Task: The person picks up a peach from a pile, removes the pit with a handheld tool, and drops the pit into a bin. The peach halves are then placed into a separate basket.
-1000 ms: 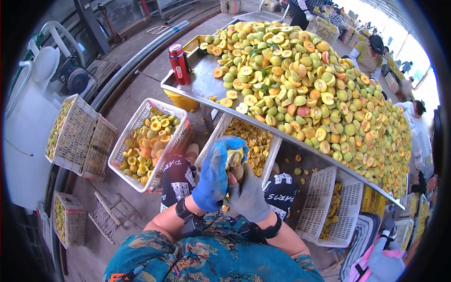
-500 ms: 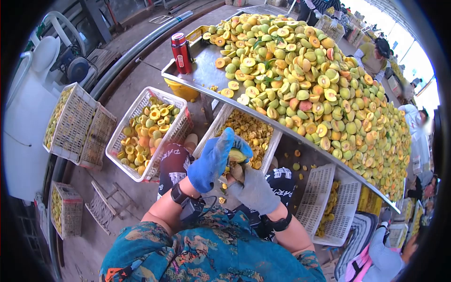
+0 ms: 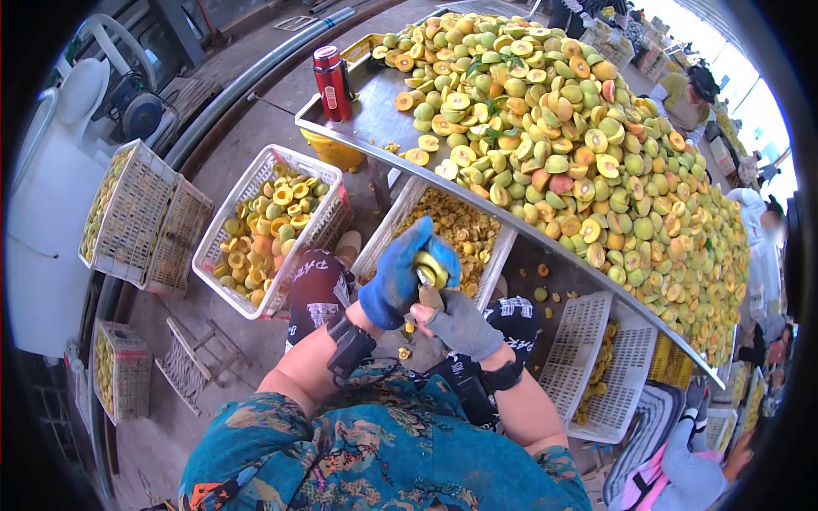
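Head view: my left hand (image 3: 399,277), in a blue glove, is closed around a peach half (image 3: 431,267) over my lap. My right hand (image 3: 460,324), in a grey glove, grips a small tool (image 3: 429,298) that touches the fruit from below. The surface (image 3: 368,128) in front of me carries a very big heap of halved peaches (image 3: 579,145), so I judge most work is left. The white crate (image 3: 271,228) to my left is about half full of finished halves, and the tray of pits (image 3: 450,234) has a good layer.
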`<state>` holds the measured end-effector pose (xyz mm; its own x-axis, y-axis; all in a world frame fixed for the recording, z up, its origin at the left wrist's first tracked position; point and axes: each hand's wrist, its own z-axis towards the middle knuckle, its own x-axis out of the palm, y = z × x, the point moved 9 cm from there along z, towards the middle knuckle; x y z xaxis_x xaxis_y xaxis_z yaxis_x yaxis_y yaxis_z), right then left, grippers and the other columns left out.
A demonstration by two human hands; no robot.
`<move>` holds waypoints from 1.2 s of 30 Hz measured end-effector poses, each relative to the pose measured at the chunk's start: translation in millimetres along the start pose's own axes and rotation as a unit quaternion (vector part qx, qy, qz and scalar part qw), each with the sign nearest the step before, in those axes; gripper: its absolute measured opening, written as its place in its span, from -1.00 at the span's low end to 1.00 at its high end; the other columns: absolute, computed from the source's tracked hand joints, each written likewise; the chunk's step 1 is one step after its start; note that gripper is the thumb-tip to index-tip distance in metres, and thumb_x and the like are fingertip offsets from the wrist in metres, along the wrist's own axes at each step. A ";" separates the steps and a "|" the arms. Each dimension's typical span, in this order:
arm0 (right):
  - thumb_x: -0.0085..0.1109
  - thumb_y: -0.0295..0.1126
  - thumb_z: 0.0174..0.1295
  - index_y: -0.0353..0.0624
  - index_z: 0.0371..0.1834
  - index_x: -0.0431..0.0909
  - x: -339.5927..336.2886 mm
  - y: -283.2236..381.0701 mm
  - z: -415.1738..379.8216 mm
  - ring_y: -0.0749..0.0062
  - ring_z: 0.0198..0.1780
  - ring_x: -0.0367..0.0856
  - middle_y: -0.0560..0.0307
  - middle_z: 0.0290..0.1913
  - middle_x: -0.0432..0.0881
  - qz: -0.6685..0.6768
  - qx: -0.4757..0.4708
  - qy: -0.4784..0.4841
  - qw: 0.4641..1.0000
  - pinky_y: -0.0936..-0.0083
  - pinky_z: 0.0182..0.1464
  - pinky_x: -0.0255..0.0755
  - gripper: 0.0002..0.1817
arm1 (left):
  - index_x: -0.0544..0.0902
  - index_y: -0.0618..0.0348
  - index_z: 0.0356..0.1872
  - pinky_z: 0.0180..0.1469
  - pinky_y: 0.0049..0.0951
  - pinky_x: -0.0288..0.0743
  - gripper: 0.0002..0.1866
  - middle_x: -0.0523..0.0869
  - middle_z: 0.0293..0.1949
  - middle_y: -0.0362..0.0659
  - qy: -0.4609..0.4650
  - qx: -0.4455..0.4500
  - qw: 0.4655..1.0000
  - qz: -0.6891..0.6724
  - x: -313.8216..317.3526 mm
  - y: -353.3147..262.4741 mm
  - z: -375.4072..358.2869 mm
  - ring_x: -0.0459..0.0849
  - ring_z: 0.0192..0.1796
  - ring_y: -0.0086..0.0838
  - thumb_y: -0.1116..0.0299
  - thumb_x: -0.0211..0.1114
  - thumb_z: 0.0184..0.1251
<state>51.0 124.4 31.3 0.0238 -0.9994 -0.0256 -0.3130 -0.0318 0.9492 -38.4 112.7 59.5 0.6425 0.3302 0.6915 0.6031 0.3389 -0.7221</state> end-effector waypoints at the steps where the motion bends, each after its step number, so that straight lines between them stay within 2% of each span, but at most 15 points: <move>1: 0.23 -0.10 0.29 -0.26 -0.22 0.62 -3.2 18.1 -1.1 0.51 -0.38 0.61 0.12 -0.46 0.66 -0.030 -0.056 -0.044 0.997 0.50 -0.27 0.46 -0.63 | 0.64 0.19 -0.37 -0.33 -0.34 0.56 -0.47 0.70 -0.43 -0.03 -0.018 -0.010 0.994 -0.110 -8.8 5.5 5.4 0.69 -0.38 -0.26 -0.09 -0.01 0.51; 6: 0.19 0.01 0.35 -0.28 -0.21 0.61 -14.8 -4.5 11.9 0.61 -0.44 0.54 0.25 -0.48 0.60 0.095 -0.127 -0.118 0.980 0.62 -0.34 0.42 -0.53 | 0.55 0.16 -0.01 -0.20 -0.25 0.65 -0.58 0.68 -0.12 -0.03 -0.160 -0.093 0.968 -0.167 -69.2 39.6 20.3 0.72 -0.16 -0.23 -0.02 0.04 0.51; 7: 0.12 0.06 0.38 -0.26 -0.25 0.61 -20.4 -21.7 12.9 0.70 -0.49 0.47 0.33 -0.54 0.52 0.163 -0.069 -0.138 0.974 0.69 -0.44 0.34 -0.50 | 0.52 0.16 0.02 -0.12 -0.22 0.65 -0.62 0.67 -0.08 -0.04 -0.126 0.044 0.979 0.151 -74.3 10.7 21.6 0.72 -0.12 -0.22 0.04 0.06 0.51; 8: 0.12 0.06 0.38 -0.26 -0.25 0.61 -24.4 -23.4 13.3 0.70 -0.49 0.47 0.33 -0.54 0.52 0.164 -0.068 -0.139 0.974 0.69 -0.44 0.34 -0.50 | 0.50 0.15 0.05 -0.05 -0.20 0.65 -0.65 0.65 -0.05 -0.04 -0.077 0.174 0.872 0.452 -65.4 -7.0 17.0 0.72 -0.08 -0.21 0.10 0.08 0.52; 10: 0.10 0.08 0.38 -0.22 -0.31 0.61 -47.0 -45.3 12.4 0.81 -0.53 0.40 0.37 -0.57 0.46 0.213 0.031 -0.224 0.951 0.78 -0.50 0.22 -0.49 | 0.45 0.15 0.08 0.04 -0.21 0.63 -0.69 0.63 -0.03 -0.05 -0.085 0.183 0.859 0.471 -105.6 4.0 20.2 0.72 -0.07 -0.21 0.17 0.08 0.53; 13: 0.04 0.15 0.39 -0.24 -0.27 0.54 -67.3 -51.3 14.8 0.66 -0.51 0.40 0.30 -0.55 0.48 0.026 -0.011 -0.304 0.952 0.59 -0.42 0.31 -0.44 | 0.39 0.13 0.09 -0.06 -0.28 0.63 -0.68 0.58 -0.11 -0.09 -0.148 0.000 0.987 0.069 -89.6 12.8 2.0 0.71 -0.10 -0.24 0.11 0.02 0.56; 14: 0.04 0.15 0.39 -0.25 -0.27 0.54 -71.8 -33.7 10.2 0.64 -0.50 0.40 0.29 -0.55 0.48 -0.057 -0.055 -0.344 0.935 0.55 -0.40 0.33 -0.44 | 0.39 0.13 0.09 -0.06 -0.28 0.63 -0.68 0.58 -0.11 -0.09 -0.148 -0.001 0.987 0.068 -91.0 17.9 2.0 0.71 -0.10 -0.24 0.11 0.02 0.56; 16: 0.00 0.09 0.43 -0.23 -0.27 0.52 -68.3 -9.7 4.7 0.40 -0.53 0.48 0.15 -0.54 0.52 -0.117 -0.090 -0.360 0.921 0.41 -0.37 0.38 -0.49 | 0.47 0.15 0.03 -0.03 -0.48 0.44 -0.72 0.50 -0.14 -0.17 -0.165 0.038 0.962 0.216 -92.0 10.6 1.0 0.52 -0.11 -0.46 0.17 0.03 0.56; 18: -0.04 0.07 0.43 -0.18 -0.21 0.51 -63.8 6.0 5.4 -0.21 -0.34 0.60 -0.17 -0.41 0.62 -0.237 -0.093 -0.365 0.896 0.10 -0.30 0.47 -0.54 | 0.47 0.16 0.01 -0.07 -0.48 0.42 -0.74 0.51 -0.18 -0.20 -0.164 0.081 0.937 0.297 -79.6 -0.3 -1.0 0.50 -0.14 -0.46 0.19 0.03 0.56; 24: 0.05 0.00 0.39 -0.12 -0.23 0.48 -56.5 18.6 0.8 -0.18 -0.36 0.62 -0.12 -0.40 0.62 -0.365 -0.076 -0.429 0.823 0.05 -0.35 0.48 -0.63 | 0.48 0.22 -0.08 -0.10 -0.42 0.41 -0.80 0.54 -0.26 -0.15 -0.196 0.159 0.879 0.405 -59.8 -12.5 -7.4 0.51 -0.20 -0.37 0.28 0.04 0.55; 29: 0.00 0.02 0.40 -0.10 -0.22 0.50 -66.8 -9.1 26.4 -0.16 -0.34 0.64 -0.11 -0.35 0.65 -0.369 -0.067 -0.409 0.832 0.03 -0.30 0.49 -0.62 | 0.50 0.26 -0.12 -0.05 -0.35 0.43 -0.84 0.55 -0.23 -0.01 -0.228 0.160 0.835 0.474 -47.4 -30.3 -18.2 0.53 -0.18 -0.22 0.37 0.07 0.50; 32: -0.09 0.09 0.41 -0.14 -0.20 0.51 -89.8 -52.8 38.0 -0.17 -0.27 0.66 -0.18 -0.30 0.66 -0.370 0.020 -0.376 0.849 0.03 -0.21 0.52 -0.53 | 0.52 0.28 -0.14 0.04 -0.39 0.41 -0.78 0.55 -0.18 -0.03 -0.136 0.339 0.733 0.574 10.1 -77.9 -38.8 0.54 -0.12 -0.33 0.35 -0.03 0.53; 34: -0.13 0.12 0.42 -0.15 -0.13 0.53 -92.5 -67.2 43.9 -0.22 -0.24 0.65 -0.25 -0.28 0.66 -0.386 0.061 -0.361 0.847 0.00 -0.18 0.51 -0.49 | 0.53 0.29 -0.16 0.07 -0.31 0.40 -0.82 0.55 -0.18 0.00 -0.237 0.300 0.712 0.589 -17.0 -109.8 -40.6 0.54 -0.10 -0.21 0.39 0.03 0.49; 35: -0.13 0.12 0.42 -0.15 -0.13 0.53 -92.6 -71.0 43.8 -0.22 -0.24 0.65 -0.25 -0.28 0.66 -0.384 0.061 -0.361 0.848 0.00 -0.18 0.51 -0.49 | 0.54 0.27 -0.16 0.07 -0.25 0.41 -0.85 0.57 -0.14 0.06 -0.279 0.281 0.627 0.671 -30.6 -133.3 -36.7 0.56 -0.06 -0.12 0.40 0.08 0.46; 36: -0.15 0.13 0.42 -0.16 -0.11 0.54 -95.6 -74.8 47.7 -0.25 -0.22 0.64 -0.29 -0.27 0.66 -0.349 0.055 -0.355 0.866 -0.02 -0.16 0.50 -0.47 | 0.56 0.25 -0.15 0.09 -0.10 0.39 -0.80 0.60 -0.05 0.12 -0.350 0.163 0.467 0.796 -61.5 -151.8 -24.8 0.56 0.01 -0.01 0.31 0.17 0.41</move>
<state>26.9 221.6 -52.2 -0.3339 -0.4930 -0.8034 -0.5460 -0.5935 0.5912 -157.8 19.1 126.1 -0.2261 0.5601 -0.7970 -0.5512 -0.7482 -0.3694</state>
